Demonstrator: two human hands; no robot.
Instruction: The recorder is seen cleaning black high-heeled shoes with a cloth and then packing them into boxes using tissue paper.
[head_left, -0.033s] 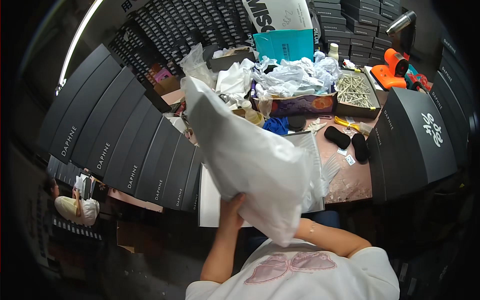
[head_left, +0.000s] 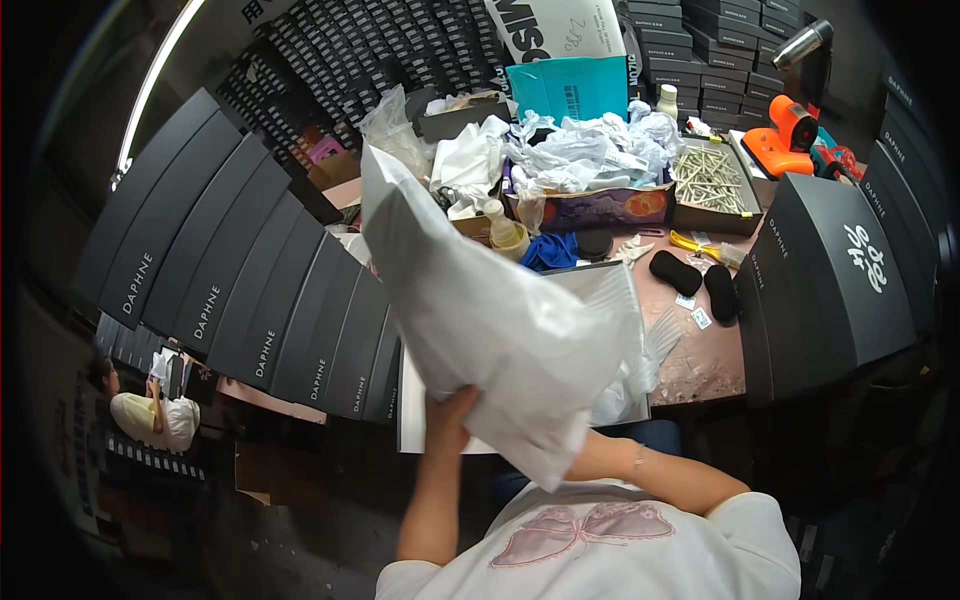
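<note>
gripping the lower edge of a large white plastic bag (head_left: 490,330), the left hand (head_left: 452,412) has its fingers closed on the film just above the person's chest. the right hand is hidden behind the bag; only its forearm (head_left: 650,470) shows, running in under the bag's bottom corner, so its grip cannot be told. the bag is held up off the bench, tilted, its top corner toward the far left, and it fills the middle of the view.

behind the bag lies a shallow white box (head_left: 420,415), mostly covered; only its left edge and a ribbed right corner show. whatever is inside the bag cannot be made out.

on the bench (head_left: 700,360) to the right are two black oval pads (head_left: 695,280), small white tags and a yellow-handled tool (head_left: 690,243). farther back, a heap of crumpled white wrapping (head_left: 580,155) fills a printed carton, beside a tray of pale sticks (head_left: 708,180) and an orange tool (head_left: 785,135). a teal paper bag (head_left: 570,88) stands behind.

black flat boxes (head_left: 230,280) fan along the left, and a large black box (head_left: 840,280) stands on the right. another person (head_left: 145,405) sits at far lower left, small and dim.
</note>
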